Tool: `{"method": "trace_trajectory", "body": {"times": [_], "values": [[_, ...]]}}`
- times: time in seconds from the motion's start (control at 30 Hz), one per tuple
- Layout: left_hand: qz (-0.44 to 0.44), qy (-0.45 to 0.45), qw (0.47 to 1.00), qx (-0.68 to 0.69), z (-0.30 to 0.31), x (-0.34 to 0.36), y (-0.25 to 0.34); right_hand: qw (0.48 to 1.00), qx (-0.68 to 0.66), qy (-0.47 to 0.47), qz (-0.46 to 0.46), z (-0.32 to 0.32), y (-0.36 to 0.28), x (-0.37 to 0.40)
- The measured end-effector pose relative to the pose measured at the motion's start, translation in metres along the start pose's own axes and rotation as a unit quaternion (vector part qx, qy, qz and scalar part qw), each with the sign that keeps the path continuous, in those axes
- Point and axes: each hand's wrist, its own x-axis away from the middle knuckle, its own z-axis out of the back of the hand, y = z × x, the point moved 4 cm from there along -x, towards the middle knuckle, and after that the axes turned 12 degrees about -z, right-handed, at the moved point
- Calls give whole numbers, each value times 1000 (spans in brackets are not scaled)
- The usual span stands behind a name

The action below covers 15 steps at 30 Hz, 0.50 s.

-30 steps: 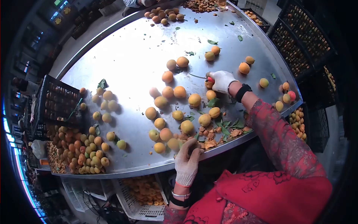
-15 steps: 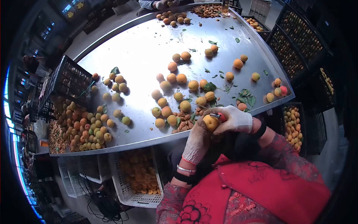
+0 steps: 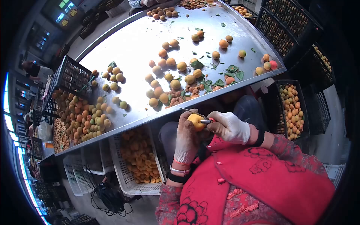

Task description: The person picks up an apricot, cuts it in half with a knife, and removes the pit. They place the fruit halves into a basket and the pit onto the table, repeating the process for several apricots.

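In my gloved left hand (image 3: pixel 185 140) sits a yellow-orange apricot (image 3: pixel 196 122), fingers curled round it, just off the table's front edge. My gloved right hand (image 3: pixel 233 127) grips a small cutting tool (image 3: pixel 206 121) with a red handle, mostly covered by my fingers. Its metal end lies against the apricot's right side. A thin dark strip shows above the fruit near my left fingertips. Beyond my hands, apricot stones (image 3: pixel 179 99) and green leaves (image 3: pixel 219 83) are heaped along the table edge, with whole apricots (image 3: pixel 175 84) scattered behind them.
The metal table (image 3: pixel 131 56) spans the view, a tipped black crate (image 3: pixel 73 77) and an apricot pile (image 3: pixel 84 116) at its left. Below stands a white crate (image 3: pixel 140 189) of apricot halves. A black crate (image 3: pixel 280 108) of apricots is at right. Another person's hands (image 3: pixel 149 2) show at the far side.
Both my hands have drawn back from over the table edge with the apricot, which is turned so more of the tool's metal end shows. The view has shifted.
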Motion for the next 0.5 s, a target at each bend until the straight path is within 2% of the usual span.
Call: {"method": "trace_trajectory", "body": {"times": [0.07,0.2,0.27,0.3,0.37,0.4,0.5], "values": [[-26,-2,997,-71,-6,4,4,1000,0,-1,21,-1,-5,6],[-35,-14,995,-96,-6,14,-2,998,43,6,37,-3,-2,15],[-90,-3,981,-174,-5,18,-3,998,44,20,39,-5,3,19],[-88,-5,981,-175,-7,21,-4,998,42,22,38,-8,7,21],[-147,1,945,-291,-16,26,2,997,36,59,39,-12,16,28],[-163,-3,941,-297,-23,29,3,997,34,64,34,-14,21,30],[-145,-17,923,-357,-28,33,3,994,45,85,52,-20,30,34]]}}
